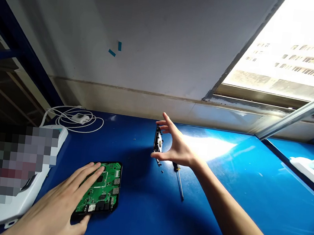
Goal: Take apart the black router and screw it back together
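Holding black cover (pixel 158 143) upright w/ right hand (pixel 177 149), fingers pinched round it; left hand (pixel 66 197) flat, spread on circuit board (pixel 103 190); screwdriver (pixel 180 179) beside cover; casing looks opened, board not out yet.

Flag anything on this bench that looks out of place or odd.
The device is open: its green circuit board lies bare in the black tray under the left hand, while the right hand holds a black cover on edge. A screwdriver lies loose nearby.

two bare hands, left hand (pixel 61 201), right hand (pixel 174 147), bare forearms, no sleeves, gloves or rings visible
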A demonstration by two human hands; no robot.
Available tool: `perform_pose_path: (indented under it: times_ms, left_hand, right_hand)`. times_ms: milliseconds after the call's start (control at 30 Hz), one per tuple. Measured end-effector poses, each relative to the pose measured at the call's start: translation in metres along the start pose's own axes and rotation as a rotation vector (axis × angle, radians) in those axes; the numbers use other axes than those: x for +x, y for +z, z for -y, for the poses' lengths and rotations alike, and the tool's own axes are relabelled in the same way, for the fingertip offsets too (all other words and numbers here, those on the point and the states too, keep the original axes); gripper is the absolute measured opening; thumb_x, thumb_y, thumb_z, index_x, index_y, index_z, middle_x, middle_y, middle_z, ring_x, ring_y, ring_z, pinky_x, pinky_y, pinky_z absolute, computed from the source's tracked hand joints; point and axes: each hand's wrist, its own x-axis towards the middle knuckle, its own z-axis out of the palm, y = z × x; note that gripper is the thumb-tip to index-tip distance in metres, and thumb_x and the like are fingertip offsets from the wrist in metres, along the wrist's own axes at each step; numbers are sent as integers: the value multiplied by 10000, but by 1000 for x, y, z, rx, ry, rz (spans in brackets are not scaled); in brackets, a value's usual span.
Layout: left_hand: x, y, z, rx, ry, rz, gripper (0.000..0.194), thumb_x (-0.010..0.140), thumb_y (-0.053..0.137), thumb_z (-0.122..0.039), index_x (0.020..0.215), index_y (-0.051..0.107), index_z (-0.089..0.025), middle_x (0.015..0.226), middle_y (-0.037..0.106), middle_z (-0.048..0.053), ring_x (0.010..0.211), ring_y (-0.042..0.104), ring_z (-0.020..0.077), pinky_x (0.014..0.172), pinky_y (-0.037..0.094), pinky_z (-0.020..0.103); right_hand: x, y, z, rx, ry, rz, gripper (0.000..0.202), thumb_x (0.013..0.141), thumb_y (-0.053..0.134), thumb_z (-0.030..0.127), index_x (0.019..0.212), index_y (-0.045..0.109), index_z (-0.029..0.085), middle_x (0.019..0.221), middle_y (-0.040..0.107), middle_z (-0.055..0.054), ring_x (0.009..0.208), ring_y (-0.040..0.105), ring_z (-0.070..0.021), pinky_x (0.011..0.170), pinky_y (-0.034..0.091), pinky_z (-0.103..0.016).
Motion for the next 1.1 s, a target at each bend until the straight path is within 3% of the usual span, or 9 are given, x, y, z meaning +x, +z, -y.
perform_pose_path:
  times_ms: [167, 300, 400, 567, 700, 833, 900, 1000, 1100]
  left_hand:
    - [10, -7, -8, -74, -58, 7, 994, 798, 758, -512, 1631, 221, -442, 1625, 423, 20, 1361, 571, 377, 1014, 619, 501]
    - [12, -5, -10, -64, -35, -38, 971, 778, 783, -437, 1612, 286, -432, 1580, 478, 9, 1382, 542, 365, 1098, 557, 529]
    - [10, -6, -6, -55, 11, -33, 967, 771, 775, -397, 1610, 295, -423, 1594, 465, -4, 1393, 533, 364, 1122, 537, 529]
    - [5, -4, -2, -42, -18, -56, 992, 768, 775, -396, 1622, 272, -414, 1662, 372, -16, 1459, 456, 398, 1138, 518, 541]
    - [10, -1, -8, -42, -20, -51, 1167, 705, 847, -533, 1647, 166, -420, 1698, 316, -12, 1515, 334, 466, 1125, 497, 628]
    - [22, 0, -14, -89, 32, -34, 1187, 713, 858, -542, 1652, 143, -413, 1681, 357, 5, 1507, 361, 453, 1150, 474, 616]
    - [24, 1, -14, -98, 32, -32, 1145, 744, 839, -526, 1649, 145, -424, 1676, 367, -4, 1503, 382, 430, 1160, 469, 602]
    - [20, 5, -11, -112, 19, -34, 1149, 741, 839, -501, 1648, 138, -424, 1690, 336, -9, 1517, 359, 422, 1172, 456, 598]
    - [10, 8, -4, -124, -40, -67, 1245, 690, 866, -455, 1660, 89, -376, 1716, 269, 38, 1532, 310, 447, 1181, 434, 614]
  right_hand:
    - [-4, -7, 24, -87, 21, 58, 1378, 660, 887, 530, 1666, -10, 245, 1526, 477, -183, 1360, 508, -360, 1118, 450, -580]
    - [-33, -7, 46, -169, 119, 300, 1417, 651, 894, 537, 1655, -83, 324, 1601, 420, -155, 1461, 410, -404, 1143, 410, -621]
    - [-55, 6, 60, -220, 182, 509, 1440, 628, 902, 514, 1660, -72, 269, 1644, 356, -195, 1509, 328, -437, 1167, 380, -619]
    - [-71, 40, 64, -323, 64, 711, 1434, 546, 903, 409, 1665, 48, 140, 1522, 518, -232, 1370, 494, -433, 1174, 373, -590]
    - [-75, 45, 55, -304, 40, 695, 1351, 601, 882, 431, 1664, 103, 134, 1578, 473, -229, 1446, 436, -430, 1195, 360, -588]
    - [-75, 44, 56, -303, 81, 636, 1186, 708, 865, 516, 1647, 238, 156, 1663, 343, -222, 1524, 334, -437, 1221, 337, -617]
    - [-71, 49, 63, -301, 70, 544, 1007, 775, 835, 527, 1599, 369, 185, 1606, 445, -203, 1462, 434, -409, 1180, 414, -589]
    - [-58, 68, 77, -290, 16, 401, 587, 929, 715, 426, 1449, 555, 207, 1370, 641, -140, 1234, 613, -311, 1060, 538, -483]
    - [-40, 88, 88, -288, -59, 447, 604, 877, 768, 462, 1362, 609, 140, 1229, 662, -142, 1111, 653, -301, 954, 585, -430]
